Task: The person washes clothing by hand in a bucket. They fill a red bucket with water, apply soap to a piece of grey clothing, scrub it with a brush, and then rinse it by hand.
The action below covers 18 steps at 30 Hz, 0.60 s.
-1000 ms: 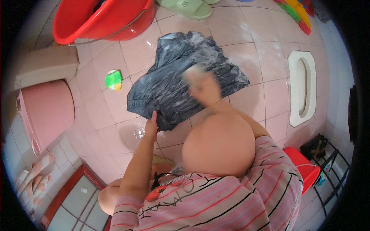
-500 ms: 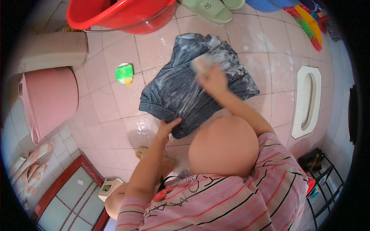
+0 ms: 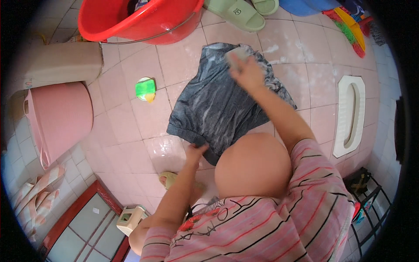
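Note:
Dark grey shorts (image 3: pixel 214 105) lie spread on the wet tiled floor, streaked with whitish suds toward the far right. My right hand (image 3: pixel 249 76) is closed on a pale block-shaped scrubber (image 3: pixel 237 56), pressed on the far part of the shorts. The scrubber's underside is hidden. At the near left edge, my left hand (image 3: pixel 197 153) pinches the waistband between thumb and fingers. Left of the shorts, a green bar of soap (image 3: pixel 145 89) with a small yellow piece rests on a round pale dish.
A red bucket (image 3: pixel 174 28) with a wire handle stands at the far left, beside green slippers (image 3: pixel 240 15). Farther left is a pink tub (image 3: pixel 61 118). A white squat toilet (image 3: pixel 349 115) is set at the right. My bare knee (image 3: pixel 253 168) rises close to the shorts.
My right hand has moved the scrubber farther away across the shorts. My left hand keeps its grip on the waistband. The whole view has shifted slightly.

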### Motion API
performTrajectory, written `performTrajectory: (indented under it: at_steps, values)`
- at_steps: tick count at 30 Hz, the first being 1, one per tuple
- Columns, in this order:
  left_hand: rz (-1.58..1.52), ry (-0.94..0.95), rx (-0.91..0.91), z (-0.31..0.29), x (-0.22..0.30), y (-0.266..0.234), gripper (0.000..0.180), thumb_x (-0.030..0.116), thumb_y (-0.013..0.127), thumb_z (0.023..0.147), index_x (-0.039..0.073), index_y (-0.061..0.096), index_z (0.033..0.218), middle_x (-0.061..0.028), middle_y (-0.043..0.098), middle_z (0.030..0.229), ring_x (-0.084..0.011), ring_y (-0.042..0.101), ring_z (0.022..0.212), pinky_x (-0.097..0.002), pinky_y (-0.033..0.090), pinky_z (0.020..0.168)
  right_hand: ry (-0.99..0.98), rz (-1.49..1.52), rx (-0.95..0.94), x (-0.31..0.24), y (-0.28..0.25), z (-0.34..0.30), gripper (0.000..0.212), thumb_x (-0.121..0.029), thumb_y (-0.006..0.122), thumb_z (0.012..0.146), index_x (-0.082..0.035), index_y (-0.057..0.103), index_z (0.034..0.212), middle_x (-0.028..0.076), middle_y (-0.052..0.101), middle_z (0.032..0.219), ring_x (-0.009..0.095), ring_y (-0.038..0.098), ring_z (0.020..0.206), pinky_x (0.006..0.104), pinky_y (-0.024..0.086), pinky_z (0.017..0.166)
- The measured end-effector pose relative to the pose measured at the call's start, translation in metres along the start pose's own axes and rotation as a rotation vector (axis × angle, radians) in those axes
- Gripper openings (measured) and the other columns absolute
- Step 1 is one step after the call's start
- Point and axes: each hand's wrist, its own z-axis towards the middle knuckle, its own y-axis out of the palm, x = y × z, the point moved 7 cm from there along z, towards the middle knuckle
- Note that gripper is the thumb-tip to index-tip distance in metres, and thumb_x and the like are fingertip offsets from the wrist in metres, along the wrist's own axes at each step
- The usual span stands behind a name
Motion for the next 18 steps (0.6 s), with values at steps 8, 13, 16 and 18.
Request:
performTrajectory:
  at_steps: [8,13,16,18]
  values:
    - [0.107,-0.07,0.108,0.019,-0.054,-0.047,0.041,0.029,0.076,0.075,-0.008,0.065,0.09,-0.0158,0.067,0.083,-0.0227,0.064,0.078,-0.0342,0.051,0.063,-0.714,-0.086,-0.213,-0.113,0.052,-0.04,0.052,-0.033,0.064,0.072,-0.039,0.054,0.123,0.012,0.057,0.098,0.03,0.057,0.083,0.0417,0.051,0.07]
    - [0.405,-0.152,0.112,-0.007,-0.029,-0.026,0.053,0.039,0.077,0.071,-0.007,0.064,0.093,-0.0192,0.066,0.087,-0.0253,0.064,0.083,-0.0363,0.05,0.077,-0.04,-0.026,0.131,0.037,-0.002,0.041,0.05,-0.037,0.063,0.076,-0.032,0.055,0.124,0.014,0.057,0.095,0.031,0.058,0.086,0.0446,0.05,0.072]
    - [0.116,-0.003,0.301,0.021,-0.04,-0.04,0.053,0.037,0.078,0.072,-0.007,0.063,0.097,-0.0161,0.066,0.092,-0.024,0.063,0.087,-0.0337,0.05,0.079,-0.264,0.145,0.285,-0.053,0.012,0.01,0.056,-0.038,0.066,0.07,-0.031,0.055,0.125,0.014,0.056,0.096,0.032,0.058,0.084,0.0439,0.051,0.072]
    - [-0.111,-0.027,0.332,0.04,-0.035,-0.055,0.056,0.043,0.08,0.067,-0.007,0.064,0.087,-0.0145,0.066,0.085,-0.024,0.062,0.081,-0.0351,0.05,0.076,-0.446,0.337,-0.069,-0.121,0.043,-0.042,0.054,-0.036,0.067,0.07,-0.036,0.056,0.123,0.014,0.055,0.104,0.032,0.057,0.088,0.0432,0.05,0.078]
